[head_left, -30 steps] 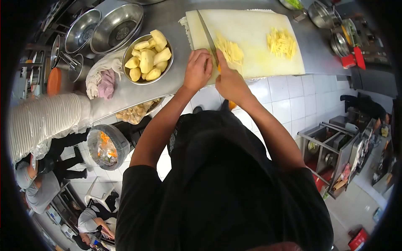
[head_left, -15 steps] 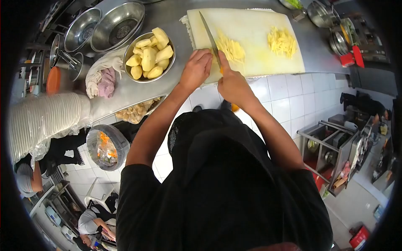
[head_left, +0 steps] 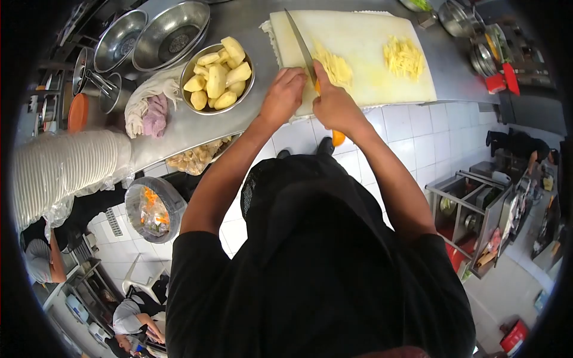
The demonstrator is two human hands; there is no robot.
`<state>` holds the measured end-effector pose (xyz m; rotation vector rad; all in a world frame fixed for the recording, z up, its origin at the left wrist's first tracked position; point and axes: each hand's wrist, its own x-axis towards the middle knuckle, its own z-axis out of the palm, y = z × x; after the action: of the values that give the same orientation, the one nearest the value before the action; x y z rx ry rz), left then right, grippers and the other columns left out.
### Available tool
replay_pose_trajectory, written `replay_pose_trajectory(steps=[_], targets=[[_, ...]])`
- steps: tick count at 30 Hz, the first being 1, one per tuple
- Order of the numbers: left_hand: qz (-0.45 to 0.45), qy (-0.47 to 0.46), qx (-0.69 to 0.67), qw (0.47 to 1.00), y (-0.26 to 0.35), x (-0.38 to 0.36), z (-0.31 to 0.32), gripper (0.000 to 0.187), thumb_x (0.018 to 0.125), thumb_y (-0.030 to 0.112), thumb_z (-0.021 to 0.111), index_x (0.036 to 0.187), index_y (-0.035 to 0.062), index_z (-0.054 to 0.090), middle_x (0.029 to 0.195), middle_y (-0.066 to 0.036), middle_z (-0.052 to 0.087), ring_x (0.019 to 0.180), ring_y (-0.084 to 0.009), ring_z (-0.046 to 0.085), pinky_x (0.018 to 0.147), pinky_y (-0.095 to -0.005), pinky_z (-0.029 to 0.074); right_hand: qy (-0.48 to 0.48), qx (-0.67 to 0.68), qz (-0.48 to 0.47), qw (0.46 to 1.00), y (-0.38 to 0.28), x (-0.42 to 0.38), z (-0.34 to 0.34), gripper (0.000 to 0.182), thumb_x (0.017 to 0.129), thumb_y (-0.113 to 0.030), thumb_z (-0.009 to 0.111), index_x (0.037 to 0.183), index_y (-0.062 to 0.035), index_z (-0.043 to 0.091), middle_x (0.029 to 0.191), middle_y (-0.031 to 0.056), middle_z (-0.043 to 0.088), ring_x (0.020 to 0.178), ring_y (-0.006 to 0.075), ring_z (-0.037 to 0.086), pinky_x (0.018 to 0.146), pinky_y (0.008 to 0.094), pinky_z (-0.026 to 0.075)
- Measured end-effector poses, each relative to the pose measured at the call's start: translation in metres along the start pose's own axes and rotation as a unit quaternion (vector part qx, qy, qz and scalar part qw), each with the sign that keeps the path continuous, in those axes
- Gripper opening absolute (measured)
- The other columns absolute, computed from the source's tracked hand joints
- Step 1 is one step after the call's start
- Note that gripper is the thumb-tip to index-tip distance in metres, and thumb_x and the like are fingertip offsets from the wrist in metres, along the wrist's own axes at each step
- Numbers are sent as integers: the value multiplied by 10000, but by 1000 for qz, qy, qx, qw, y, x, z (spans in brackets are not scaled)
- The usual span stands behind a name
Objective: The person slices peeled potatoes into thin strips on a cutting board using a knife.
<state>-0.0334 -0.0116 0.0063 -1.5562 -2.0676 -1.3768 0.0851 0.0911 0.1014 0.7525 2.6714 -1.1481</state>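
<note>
My right hand [head_left: 335, 108] is closed around the orange handle [head_left: 338, 139] of a long kitchen knife [head_left: 298, 37], its index finger stretched along the blade. The blade points away across the left part of a white cutting board [head_left: 370, 27]. Just left of the blade, my left hand [head_left: 285, 95] is curled with fingertips down at the board's near left corner; whatever lies under them is hidden. A pile of thin pale-yellow strips [head_left: 335, 70] lies right of the knife. Another pile of strips [head_left: 404, 58] is farther right. Peeled potatoes [head_left: 217, 80] fill a steel bowl [head_left: 251, 83] on the left.
Cloths [head_left: 143, 110], steel colanders [head_left: 170, 36] and a wrapped stack of white containers [head_left: 71, 173] are at left on the steel counter [head_left: 191, 134]. A lined waste bin [head_left: 177, 206] stands below. Other people [head_left: 134, 322] are at lower left and far right.
The view has shifted slightly. My right hand has moved a little toward me, and more of the orange handle shows. My left hand keeps its curled position beside the blade.
</note>
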Motion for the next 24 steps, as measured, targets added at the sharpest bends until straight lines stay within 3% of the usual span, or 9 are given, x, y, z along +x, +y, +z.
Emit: replay_pose_trajectory(steps=[4,7,13,19,22,24], targets=[[-15,16,-4,1000,2,-2,1,151,808,-63,654,954,-25,666,1019,-142,662,906,-341,621,835,-411,516,-26,-14,31,999,-16,-11,-7,810,846,-44,477,1583,-87,145,957,338,670,707,422,675,759,487,532],[-19,18,-4,1000,2,0,3,166,789,-74,657,944,-15,670,1018,-136,663,911,-335,622,833,-407,517,65,-58,-54,995,7,11,18,802,847,-39,462,1584,-84,148,952,311,682,566,329,659,677,439,551],[-15,19,-1,1000,2,-4,1,133,803,-64,672,926,-14,673,1013,-131,664,912,-323,624,827,-402,520,-60,33,71,995,-32,-9,-21,804,841,-31,451,1582,-70,144,913,296,683,532,301,644,644,414,554],[-11,27,-4,1000,0,-4,3,130,806,-61,677,928,-16,676,1015,-132,663,914,-323,623,825,-397,522,8,-63,1,998,-13,-17,2,799,847,-22,456,1577,-44,134,923,341,669,705,431,671,766,490,528],[-7,28,-3,1000,1,-3,3,127,808,-58,678,929,-17,679,1016,-134,662,916,-322,623,825,-397,523,-27,-26,44,998,-20,-18,-2,809,845,-26,470,1578,-49,127,936,365,657,859,502,648,841,529,491],[-6,30,0,1000,0,-3,3,130,809,-58,677,932,-17,681,1018,-135,661,916,-322,623,827,-397,523,-6,-37,26,999,-18,-18,1,808,847,-30,470,1579,-56,130,913,362,658,861,498,650,843,531,489]])
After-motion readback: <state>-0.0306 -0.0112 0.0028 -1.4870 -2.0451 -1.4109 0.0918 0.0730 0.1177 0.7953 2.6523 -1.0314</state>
